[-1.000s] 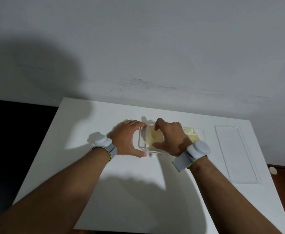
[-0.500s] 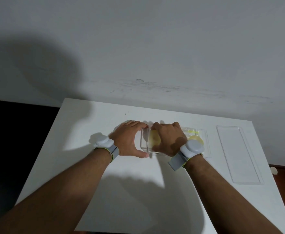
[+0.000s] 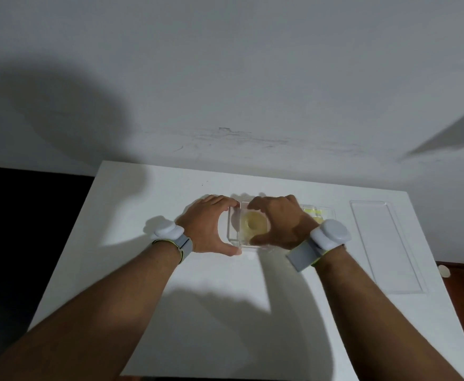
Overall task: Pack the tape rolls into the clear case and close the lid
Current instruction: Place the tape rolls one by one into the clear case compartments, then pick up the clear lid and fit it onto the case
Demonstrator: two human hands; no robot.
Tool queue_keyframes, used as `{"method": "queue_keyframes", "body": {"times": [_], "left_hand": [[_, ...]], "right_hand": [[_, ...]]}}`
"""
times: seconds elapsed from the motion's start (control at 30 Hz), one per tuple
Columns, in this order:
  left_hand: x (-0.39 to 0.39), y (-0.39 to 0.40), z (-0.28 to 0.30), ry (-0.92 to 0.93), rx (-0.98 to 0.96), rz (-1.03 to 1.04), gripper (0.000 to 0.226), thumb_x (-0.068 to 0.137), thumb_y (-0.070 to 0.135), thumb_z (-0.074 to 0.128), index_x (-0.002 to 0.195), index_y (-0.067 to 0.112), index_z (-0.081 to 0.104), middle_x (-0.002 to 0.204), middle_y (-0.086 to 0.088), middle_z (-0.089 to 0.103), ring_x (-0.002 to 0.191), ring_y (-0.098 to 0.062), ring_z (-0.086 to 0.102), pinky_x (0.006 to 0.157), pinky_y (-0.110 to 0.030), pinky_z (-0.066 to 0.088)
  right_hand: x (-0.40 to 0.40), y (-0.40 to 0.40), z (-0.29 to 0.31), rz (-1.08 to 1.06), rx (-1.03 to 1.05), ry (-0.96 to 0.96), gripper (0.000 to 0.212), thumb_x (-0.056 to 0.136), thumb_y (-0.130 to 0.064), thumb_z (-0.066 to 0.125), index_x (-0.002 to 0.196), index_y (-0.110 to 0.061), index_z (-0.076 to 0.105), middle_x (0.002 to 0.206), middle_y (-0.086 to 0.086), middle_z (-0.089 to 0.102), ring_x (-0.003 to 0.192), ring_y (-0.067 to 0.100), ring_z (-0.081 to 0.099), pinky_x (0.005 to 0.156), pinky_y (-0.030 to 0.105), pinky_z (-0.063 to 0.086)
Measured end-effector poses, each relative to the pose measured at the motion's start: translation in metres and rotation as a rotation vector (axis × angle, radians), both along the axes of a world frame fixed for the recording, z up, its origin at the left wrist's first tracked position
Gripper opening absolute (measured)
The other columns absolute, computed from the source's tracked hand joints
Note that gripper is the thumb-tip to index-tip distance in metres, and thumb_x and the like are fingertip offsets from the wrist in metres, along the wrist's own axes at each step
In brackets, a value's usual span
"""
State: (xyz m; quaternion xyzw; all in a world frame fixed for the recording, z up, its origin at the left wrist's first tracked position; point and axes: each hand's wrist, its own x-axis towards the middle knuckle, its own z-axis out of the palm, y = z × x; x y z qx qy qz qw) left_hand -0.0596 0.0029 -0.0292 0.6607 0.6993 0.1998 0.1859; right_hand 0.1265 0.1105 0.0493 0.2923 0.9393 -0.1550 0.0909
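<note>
The clear case [image 3: 233, 234] lies on the white table [image 3: 220, 312], its long side running left to right. My left hand [image 3: 207, 225] clasps its left end, thumb on the near wall and fingers on the far wall. My right hand [image 3: 281, 224] reaches into the case, thumb and fingers pinched around a pale tape roll [image 3: 253, 224] lying flat near the left end. Yellowish tape rolls [image 3: 312, 213] show in the right part of the case, partly hidden by my right wrist. The clear lid [image 3: 384, 243] lies flat on the table, apart from the case, to its right.
A grey wall rises right behind the table's far edge. Dark floor drops off left of the table. A small white object [image 3: 444, 270] sits on the brown floor past the right edge. Both wrists carry white bands.
My right hand shifted left over the roll, then drew back slightly, so the pale roll shows again between thumb and fingers. My left hand has kept its hold on the case's end.
</note>
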Motion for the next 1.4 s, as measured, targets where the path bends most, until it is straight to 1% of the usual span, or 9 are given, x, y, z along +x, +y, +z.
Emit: {"method": "queue_keyframes", "body": {"times": [0.17,0.4,0.5,0.6,0.73,0.93,1.07,1.23,1.4], "left_hand": [[0.000,0.000,0.001,-0.002,0.002,-0.012,0.103,0.042,0.088,0.072,0.129,0.042,0.044,0.114,0.028,0.048,0.110,-0.003,0.050,0.093,-0.025,0.036],[-0.002,-0.002,0.003,0.004,-0.076,-0.037,0.109,0.044,0.085,0.074,0.136,0.040,0.040,0.119,0.026,0.044,0.110,0.000,0.042,0.099,-0.026,0.033],[-0.008,-0.004,0.006,-0.078,-0.133,-0.070,0.099,0.053,0.059,0.081,0.141,0.038,0.040,0.125,0.021,0.049,0.115,-0.001,0.045,0.102,-0.024,0.034],[-0.013,-0.007,0.009,-0.294,-0.156,0.002,0.081,0.060,0.031,0.074,0.135,0.043,0.046,0.130,0.029,0.052,0.118,0.008,0.050,0.092,-0.015,0.037],[-0.010,0.001,0.017,-0.440,-0.093,0.162,0.058,0.082,0.001,0.071,0.122,0.040,0.054,0.122,0.014,0.066,0.107,-0.006,0.064,0.086,-0.023,0.048],[0.022,0.043,0.053,-0.382,0.006,0.225,0.036,0.094,0.024,0.067,0.127,0.035,0.056,0.116,0.014,0.068,0.101,0.001,0.064,0.078,-0.020,0.049],[0.066,0.082,0.074,-0.318,0.046,0.185,0.032,0.096,0.027,0.065,0.127,0.030,0.058,0.113,0.013,0.069,0.100,0.003,0.063,0.079,-0.005,0.040],[0.124,0.124,0.091,-0.315,0.041,0.093,0.029,0.097,0.031,0.063,0.125,0.024,0.061,0.112,0.006,0.070,0.101,-0.015,0.066,0.090,-0.033,0.052],[0.179,0.164,0.093,-0.239,0.005,0.025,0.032,0.099,0.036,0.059,0.126,0.019,0.063,0.113,0.006,0.068,0.099,-0.017,0.067,0.092,-0.038,0.053]], "right_hand": [[0.043,0.012,0.027,-0.199,-0.118,0.309,0.048,0.076,-0.043,0.076,0.116,-0.020,0.062,0.111,-0.004,0.069,0.098,0.013,0.064,0.089,0.030,0.050],[0.096,0.014,0.016,-0.341,-0.168,0.323,0.034,0.081,-0.035,0.074,0.111,-0.024,0.063,0.107,-0.008,0.068,0.095,0.008,0.063,0.079,0.019,0.045],[0.115,0.010,0.012,-0.355,-0.180,0.348,0.032,0.080,-0.035,0.075,0.109,-0.026,0.064,0.105,-0.011,0.068,0.095,0.005,0.063,0.076,0.013,0.044],[0.132,0.010,0.012,-0.380,-0.202,0.386,0.028,0.081,-0.037,0.073,0.105,-0.028,0.064,0.103,-0.014,0.068,0.095,0.003,0.063,0.073,0.009,0.042],[0.155,0.017,0.013,-0.412,-0.232,0.438,0.029,0.081,-0.047,0.069,0.103,-0.028,0.066,0.103,-0.019,0.067,0.096,0.000,0.061,0.074,0.010,0.042],[0.195,0.035,0.017,-0.448,-0.198,0.523,0.032,0.085,-0.053,0.061,0.102,-0.026,0.066,0.105,-0.015,0.067,0.101,-0.001,0.057,0.082,0.013,0.042],[0.223,0.049,0.020,-0.471,-0.170,0.571,0.034,0.087,-0.061,0.051,0.097,-0.032,0.066,0.104,-0.017,0.066,0.101,-0.002,0.055,0.083,0.018,0.042],[0.260,0.064,0.011,-0.486,-0.089,0.579,0.021,0.089,-0.050,0.059,0.095,-0.031,0.065,0.100,-0.015,0.064,0.096,0.006,0.055,0.082,0.021,0.042],[0.300,0.077,-0.006,-0.519,-0.001,0.541,0.013,0.087,-0.038,0.067,0.089,-0.024,0.066,0.088,-0.007,0.064,0.077,0.006,0.053,0.068,0.015,0.036]]}}
